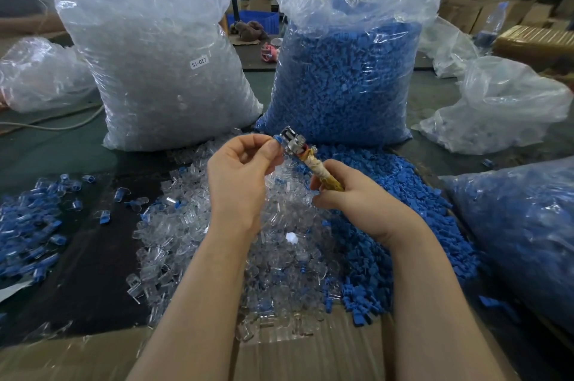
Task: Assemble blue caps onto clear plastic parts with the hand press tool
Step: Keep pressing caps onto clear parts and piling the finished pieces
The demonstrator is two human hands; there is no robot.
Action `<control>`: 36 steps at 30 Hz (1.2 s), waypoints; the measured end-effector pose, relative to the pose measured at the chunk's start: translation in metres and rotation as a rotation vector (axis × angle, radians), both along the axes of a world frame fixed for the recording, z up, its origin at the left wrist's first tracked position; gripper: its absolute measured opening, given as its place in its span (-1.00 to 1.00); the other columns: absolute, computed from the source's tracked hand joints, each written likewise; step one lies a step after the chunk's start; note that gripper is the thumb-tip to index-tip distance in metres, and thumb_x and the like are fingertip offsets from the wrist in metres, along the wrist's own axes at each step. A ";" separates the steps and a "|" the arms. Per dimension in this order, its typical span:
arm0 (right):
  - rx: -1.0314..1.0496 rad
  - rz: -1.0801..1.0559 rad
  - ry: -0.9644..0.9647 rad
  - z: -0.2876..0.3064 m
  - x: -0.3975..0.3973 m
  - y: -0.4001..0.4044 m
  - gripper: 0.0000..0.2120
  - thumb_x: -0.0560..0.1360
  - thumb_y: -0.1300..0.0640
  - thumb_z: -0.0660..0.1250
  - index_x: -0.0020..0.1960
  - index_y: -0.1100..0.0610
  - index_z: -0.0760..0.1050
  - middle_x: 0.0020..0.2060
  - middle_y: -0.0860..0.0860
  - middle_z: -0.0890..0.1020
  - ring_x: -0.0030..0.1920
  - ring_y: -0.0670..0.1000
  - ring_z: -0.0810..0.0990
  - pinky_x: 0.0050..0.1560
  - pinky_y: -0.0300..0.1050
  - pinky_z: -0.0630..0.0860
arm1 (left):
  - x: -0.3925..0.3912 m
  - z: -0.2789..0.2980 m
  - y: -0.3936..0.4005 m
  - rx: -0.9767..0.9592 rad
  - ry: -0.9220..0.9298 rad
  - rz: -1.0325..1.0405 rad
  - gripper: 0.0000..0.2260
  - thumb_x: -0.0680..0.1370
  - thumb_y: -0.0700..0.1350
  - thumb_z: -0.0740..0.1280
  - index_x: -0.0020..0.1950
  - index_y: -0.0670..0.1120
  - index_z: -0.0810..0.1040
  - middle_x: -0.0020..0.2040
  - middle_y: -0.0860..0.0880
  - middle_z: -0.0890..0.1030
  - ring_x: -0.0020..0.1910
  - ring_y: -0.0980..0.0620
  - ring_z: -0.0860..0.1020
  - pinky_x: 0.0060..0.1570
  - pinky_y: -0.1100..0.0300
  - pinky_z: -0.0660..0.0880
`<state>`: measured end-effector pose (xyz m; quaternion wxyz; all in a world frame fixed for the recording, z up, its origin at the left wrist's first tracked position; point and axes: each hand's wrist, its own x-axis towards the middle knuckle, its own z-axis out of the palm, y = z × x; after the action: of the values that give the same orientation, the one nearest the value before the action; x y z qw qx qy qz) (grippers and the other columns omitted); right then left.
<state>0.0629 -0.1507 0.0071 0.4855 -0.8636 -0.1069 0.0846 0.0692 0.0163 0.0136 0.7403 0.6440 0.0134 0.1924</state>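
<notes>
My right hand (351, 194) grips the taped handle of the hand press tool (302, 152), whose metal head points up and left. My left hand (240, 174) pinches a blue cap (277, 140) with a clear part against the tool's head. Below my hands lies a heap of loose clear plastic parts (217, 244). To its right spreads a heap of loose blue caps (400, 194). Assembled pieces (28, 222), blue on clear, lie scattered at the left on the dark mat.
Two tall plastic sacks stand behind: clear parts (161, 70) at left, blue caps (344, 76) at right. Another sack of blue pieces (521, 225) sits at the right edge. Crumpled empty bags (503, 107) lie around. Cardboard (310, 349) lies at the near edge.
</notes>
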 end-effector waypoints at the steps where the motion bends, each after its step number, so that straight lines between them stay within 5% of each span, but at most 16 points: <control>1: -0.005 0.003 -0.001 0.000 0.000 0.000 -0.87 0.50 0.22 0.34 0.00 0.07 0.45 -0.26 -0.03 0.45 -0.37 -0.12 0.37 -0.28 -0.13 0.31 | 0.000 0.000 0.000 0.004 -0.001 0.000 -0.87 0.52 -0.29 0.40 -0.16 -0.08 0.61 -0.37 0.07 0.66 -0.32 0.14 0.63 -0.23 0.35 0.55; 15: -0.075 0.029 -0.027 0.003 -0.003 0.004 -0.79 0.48 0.29 0.27 0.08 0.12 0.36 -0.23 0.06 0.38 -0.31 0.03 0.33 -0.27 -0.03 0.28 | 0.000 0.001 0.003 0.011 -0.013 -0.029 -0.90 0.52 -0.29 0.40 -0.13 -0.10 0.62 -0.33 0.06 0.67 -0.30 0.15 0.64 -0.22 0.34 0.54; 29: -0.149 -0.038 -0.121 0.000 -0.002 0.011 -0.78 0.44 0.32 0.23 -0.18 0.00 0.33 -0.33 0.04 0.41 -0.35 0.04 0.34 -0.33 -0.06 0.30 | 0.000 0.000 0.006 -0.011 -0.003 -0.065 -0.89 0.53 -0.30 0.39 -0.13 -0.10 0.61 -0.31 0.04 0.67 -0.30 0.14 0.64 -0.23 0.34 0.55; 36: -0.147 -0.055 -0.063 0.000 0.000 0.014 -0.89 0.47 0.24 0.24 0.00 0.15 0.42 -0.34 0.03 0.43 -0.39 0.01 0.36 -0.36 -0.10 0.30 | 0.004 -0.004 0.010 -0.160 0.126 -0.007 -0.93 0.53 -0.25 0.40 -0.12 -0.10 0.62 -0.30 0.03 0.69 -0.28 0.14 0.66 -0.26 0.35 0.55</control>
<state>0.0627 -0.1366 0.0076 0.4194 -0.9017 -0.0918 0.0515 0.0729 0.0266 0.0095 0.7877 0.5938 0.0730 0.1471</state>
